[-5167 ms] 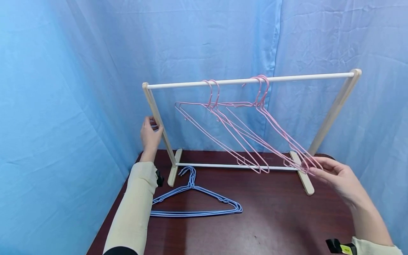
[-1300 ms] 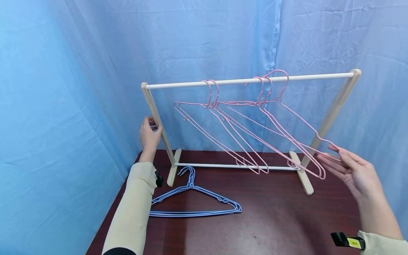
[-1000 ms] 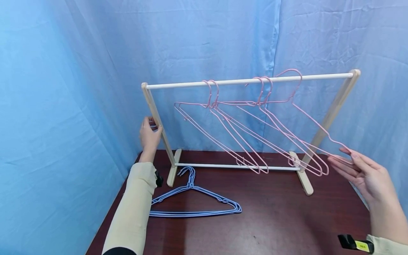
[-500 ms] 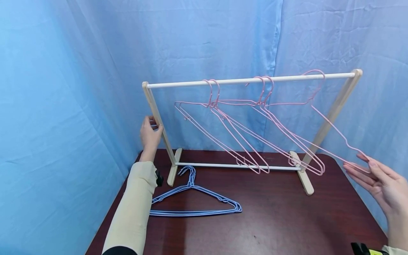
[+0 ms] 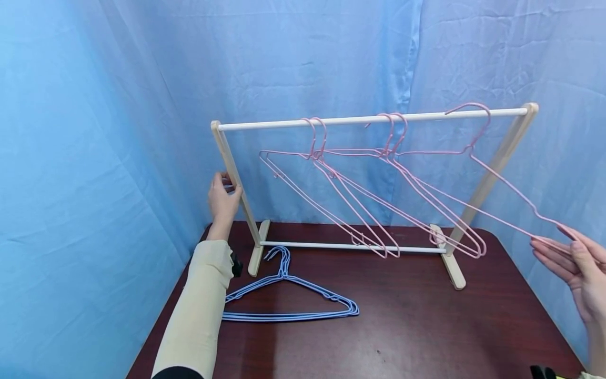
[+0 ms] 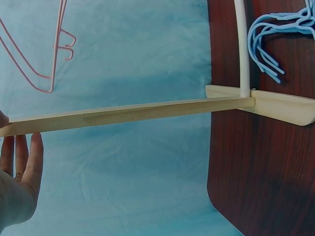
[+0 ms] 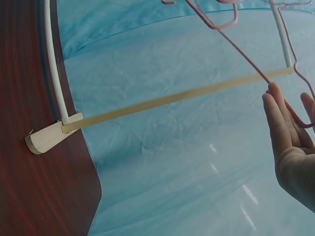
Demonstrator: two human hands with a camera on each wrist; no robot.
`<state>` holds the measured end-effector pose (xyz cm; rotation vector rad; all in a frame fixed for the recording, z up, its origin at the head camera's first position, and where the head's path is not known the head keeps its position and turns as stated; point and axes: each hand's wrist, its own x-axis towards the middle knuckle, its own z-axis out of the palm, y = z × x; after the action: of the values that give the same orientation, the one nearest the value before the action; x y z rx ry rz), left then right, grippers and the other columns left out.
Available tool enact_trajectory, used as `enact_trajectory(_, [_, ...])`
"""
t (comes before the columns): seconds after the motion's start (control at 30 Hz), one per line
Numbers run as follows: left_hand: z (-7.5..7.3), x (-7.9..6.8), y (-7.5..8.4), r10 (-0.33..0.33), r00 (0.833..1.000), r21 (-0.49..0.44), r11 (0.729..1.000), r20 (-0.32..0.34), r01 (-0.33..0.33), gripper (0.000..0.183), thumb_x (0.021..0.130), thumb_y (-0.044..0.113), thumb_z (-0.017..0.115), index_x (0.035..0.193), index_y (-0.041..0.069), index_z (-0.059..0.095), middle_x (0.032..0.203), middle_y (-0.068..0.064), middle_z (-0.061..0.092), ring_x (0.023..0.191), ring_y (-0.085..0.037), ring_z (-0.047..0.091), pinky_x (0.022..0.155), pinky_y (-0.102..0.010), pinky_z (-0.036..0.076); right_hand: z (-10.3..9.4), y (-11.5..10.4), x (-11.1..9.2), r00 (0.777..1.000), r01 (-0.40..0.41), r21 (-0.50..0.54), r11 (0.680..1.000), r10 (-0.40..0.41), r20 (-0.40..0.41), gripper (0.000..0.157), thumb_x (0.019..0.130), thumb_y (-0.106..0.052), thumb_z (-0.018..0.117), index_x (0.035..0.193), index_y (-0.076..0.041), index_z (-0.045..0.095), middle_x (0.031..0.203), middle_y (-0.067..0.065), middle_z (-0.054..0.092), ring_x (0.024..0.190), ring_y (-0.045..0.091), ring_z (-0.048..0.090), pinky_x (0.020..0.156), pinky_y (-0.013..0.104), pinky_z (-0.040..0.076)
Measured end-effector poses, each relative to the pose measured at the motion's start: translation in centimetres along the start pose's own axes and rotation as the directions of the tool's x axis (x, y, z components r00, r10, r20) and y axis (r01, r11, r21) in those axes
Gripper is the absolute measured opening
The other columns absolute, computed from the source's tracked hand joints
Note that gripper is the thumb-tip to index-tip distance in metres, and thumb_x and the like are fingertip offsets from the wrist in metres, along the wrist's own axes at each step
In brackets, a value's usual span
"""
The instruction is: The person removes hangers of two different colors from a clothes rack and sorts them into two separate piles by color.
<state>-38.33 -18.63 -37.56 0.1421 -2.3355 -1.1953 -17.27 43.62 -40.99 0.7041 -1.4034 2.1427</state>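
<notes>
My left hand (image 5: 223,204) holds the left wooden upright (image 5: 227,158) of a small clothes rack; the left wrist view shows fingertips (image 6: 34,152) against the post. At far right, my right hand (image 5: 586,276) pinches the lower corner of a pink wire hanger (image 5: 509,184), thumb over its wire. That hanger's hook passes over the white top bar (image 5: 265,125), near the right end; I cannot tell whether it rests on it. Two pink hangers (image 5: 324,138) hang left of centre, and another pair of pink hangers (image 5: 405,129) hangs right of centre. The right hand is partly cut off by the frame.
Several blue hangers (image 5: 293,317) lie stacked on the dark wooden table (image 5: 402,326) in front of the rack, partly hidden by the left forearm. The right upright (image 5: 497,163) stands behind the held hanger. Blue curtains (image 5: 142,105) surround the table.
My right hand has drawn one pink hanger rightward along the bar, away from the pair right of centre. The left hand has stayed on the upright.
</notes>
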Motion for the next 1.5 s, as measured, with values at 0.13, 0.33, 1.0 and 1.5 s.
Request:
enact_trajectory(0.13, [-0.1,0.0,0.0,0.004,1.000,0.006,1.000,-0.002,-0.004,0.033,0.096,0.019,0.060,0.125,0.005,0.051,0.123,-0.019,0.059,0.114,-0.034,0.064,0.095,-0.050,0.055,-0.5,-0.3,-0.5,0.999,-0.020,-0.088,0.996,0.017,-0.036,0.043,0.104,0.007,0.028,0.144,0.021,0.030,0.114,0.018,0.074,0.102,0.022,0.074,0.082,0.027,0.058])
enact_trajectory(0.33, [-0.1,-0.1,0.0,0.007,1.000,0.006,1.000,-0.001,-0.007,0.034,0.096,0.019,0.059,0.126,0.005,0.051,0.123,-0.019,0.059,0.113,-0.034,0.064,0.095,-0.050,0.054,-2.2,-0.3,-1.4,0.997,-0.077,-0.087,0.993,0.077,-0.009,0.043,0.105,0.005,0.025,0.145,0.017,0.033,0.114,0.016,0.074,0.102,0.021,0.074,0.081,0.026,0.059])
enact_trajectory(1.0, [-0.2,0.1,0.0,0.011,1.000,0.013,1.000,-0.010,-0.011,0.033,0.095,0.019,0.060,0.125,0.006,0.052,0.122,-0.018,0.059,0.113,-0.034,0.064,0.095,-0.049,0.054,-9.5,0.3,-4.4,0.896,-0.441,-0.025,0.897,0.442,0.043,0.046,0.109,-0.006,0.022,0.139,-0.013,0.057,0.109,0.011,0.076,0.095,0.021,0.076,0.074,0.031,0.062])
enact_trajectory(1.5, [-0.2,0.1,0.1,0.020,1.000,-0.004,1.000,-0.003,-0.020,0.032,0.096,0.018,0.059,0.125,0.005,0.052,0.122,-0.019,0.059,0.113,-0.034,0.065,0.095,-0.049,0.054,-10.0,1.7,-6.6,0.775,-0.632,-0.166,0.757,0.622,-0.115,0.039,0.108,-0.018,0.034,0.115,-0.030,0.070,0.090,-0.001,0.079,0.079,0.010,0.075,0.068,0.023,0.060])
